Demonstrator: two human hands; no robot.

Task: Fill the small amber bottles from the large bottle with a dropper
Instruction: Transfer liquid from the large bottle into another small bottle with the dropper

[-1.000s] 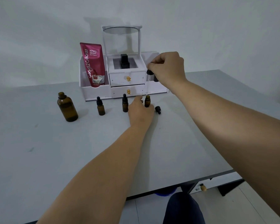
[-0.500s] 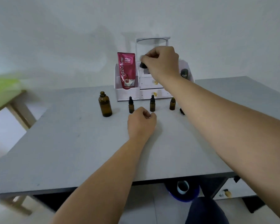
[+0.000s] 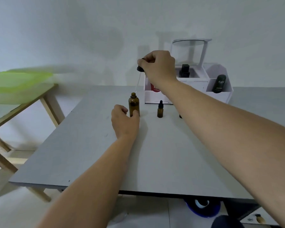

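The large amber bottle stands uncapped on the grey table. My left hand cups its base, thumb against the glass. My right hand pinches the black bulb of the dropper above it, with the glass tube hanging down to just over the bottle's mouth. One small amber bottle with a black dropper cap stands to the right. My right forearm hides the other small bottles; only a dark bit shows by its edge.
A white cosmetics organizer with a mirror stands at the back of the table, holding a dark tube and a black bottle. A wooden table with something green stands to the left. The table's front edge lies near me.
My view has swung left. My right hand carried the dropper from above the small bottles over to the large bottle. My left hand moved left from the small bottles to the large bottle's base.
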